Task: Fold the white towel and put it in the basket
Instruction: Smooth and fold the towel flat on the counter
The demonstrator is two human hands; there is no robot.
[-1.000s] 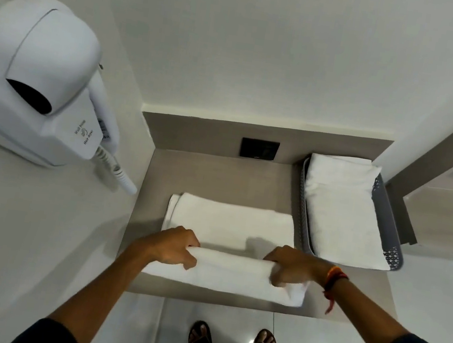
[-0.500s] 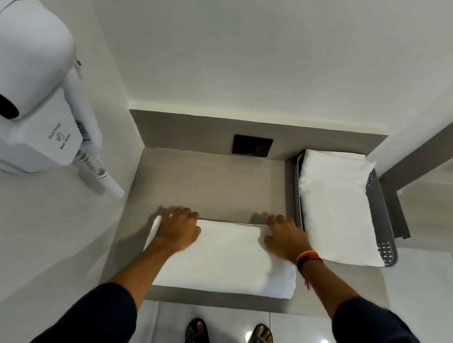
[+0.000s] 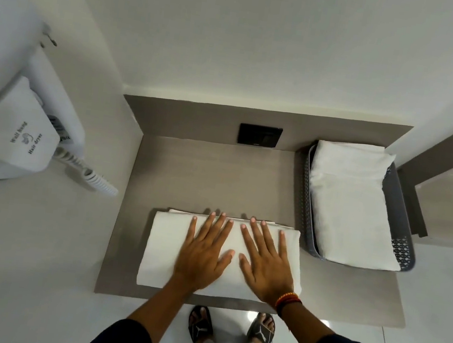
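A white towel lies folded into a thick rectangle near the front edge of the grey counter. My left hand and my right hand both rest flat on top of it, side by side, fingers spread and pointing away from me. Neither hand grips anything. To the right stands a grey perforated basket with another folded white towel inside it, filling most of it.
A white wall-hung hair dryer with a coiled cord juts out from the left wall. A black socket plate sits on the counter's back panel. My sandalled feet stand on glossy floor tiles below the counter edge.
The front edge of the towel was carried over to the back, halving it. My hands then let go and slid from the far corners to the middle, lying flat on top.
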